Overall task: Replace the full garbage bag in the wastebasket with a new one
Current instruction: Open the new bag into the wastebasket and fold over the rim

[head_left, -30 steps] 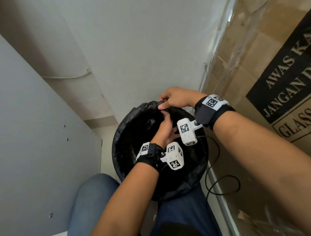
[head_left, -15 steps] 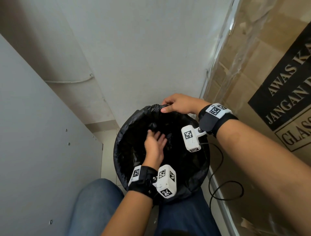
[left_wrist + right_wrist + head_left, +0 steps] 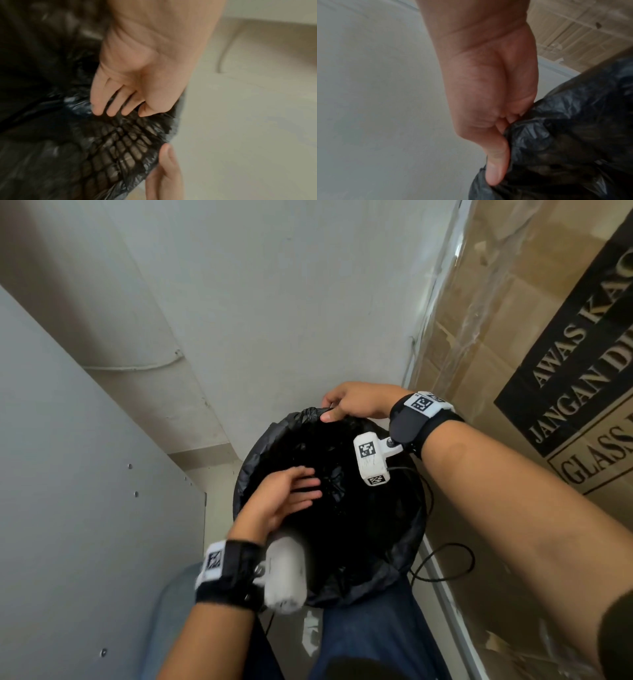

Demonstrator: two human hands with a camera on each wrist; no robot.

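Note:
A black garbage bag (image 3: 359, 525) lines the round wastebasket, its edge folded over the rim. The basket's mesh wall (image 3: 120, 148) shows through the thin plastic. My right hand (image 3: 334, 409) is at the far rim and pinches the bag's edge (image 3: 565, 121) between thumb and curled fingers (image 3: 503, 135). My left hand (image 3: 298, 491) is inside the bag on its left side with its fingers spread and straight. In the left wrist view these fingertips (image 3: 111, 108) touch the plastic at the rim and grip nothing. The bottom of the bag is too dark to see into.
A grey wall stands just behind the basket. A wrapped cardboard sheet (image 3: 513, 337) with printed warnings leans close on the right, and a grey panel (image 3: 68, 474) closes off the left. A black cable (image 3: 445, 563) loops on the floor to the right. My knees (image 3: 370, 628) touch the near rim.
My left hand left the far rim beside the right hand, came back and to the left inside the bag, and spread its fingers. The right hand kept its hold on the far edge.

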